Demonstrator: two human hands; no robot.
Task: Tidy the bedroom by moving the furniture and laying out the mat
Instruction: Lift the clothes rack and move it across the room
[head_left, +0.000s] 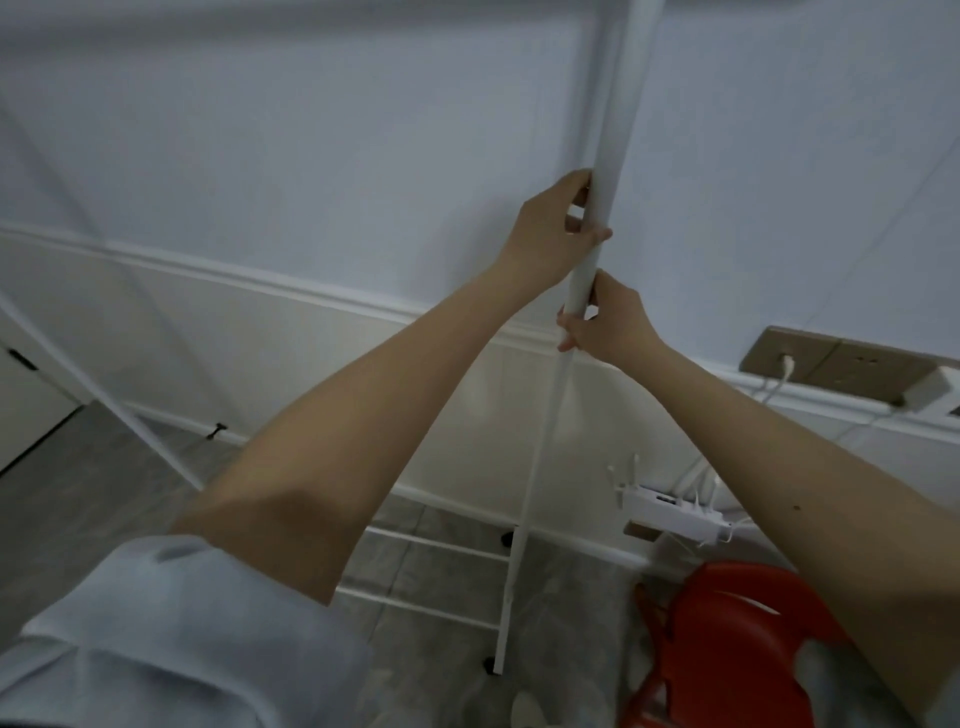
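A white metal rack (524, 519) stands on the grey floor against the wall, with thin uprights and low crossbars. Its right upright carries a thicker white tube (610, 135) that runs up out of the frame. My left hand (556, 228) grips this tube from the left, thumb across its front. Just below, my right hand (605, 322) grips the tube's lower end from the right, where it meets the thin post. No mat is in view.
A red plastic stool (727, 639) stands at the lower right, close to the rack's foot. A white router (670, 512) with cables lies by the skirting board. A brown socket panel (831, 364) with a plugged cable is on the wall at right. The rack's left upright (104, 400) slants across the left.
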